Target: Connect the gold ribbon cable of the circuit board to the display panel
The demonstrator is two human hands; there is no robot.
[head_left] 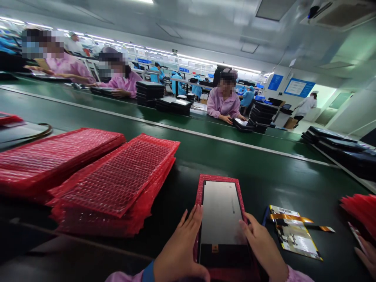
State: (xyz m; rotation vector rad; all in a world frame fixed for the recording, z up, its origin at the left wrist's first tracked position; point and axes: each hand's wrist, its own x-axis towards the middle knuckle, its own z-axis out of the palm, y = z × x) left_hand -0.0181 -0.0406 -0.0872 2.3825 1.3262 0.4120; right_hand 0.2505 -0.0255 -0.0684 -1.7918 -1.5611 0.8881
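A flat display panel [221, 213] with a grey glossy face lies on a red bubble-wrap bag [219, 178] on the dark work surface in front of me. My left hand [180, 250] rests against the panel's left edge, fingers straight and together. My right hand [261, 248] touches the panel's right edge near its lower end. Both hands press the panel's sides rather than lift it. To the right of the panel lies a small circuit part [293, 235] with an orange flex cable [293, 217].
Two stacks of red bubble-wrap bags [117, 184] [49, 156] sit to my left. More red bags [361, 209] lie at the far right, near another person's hand [367, 254]. A green conveyor belt [205, 137] runs across; people in pink coats work beyond it beside black tray stacks [149, 93].
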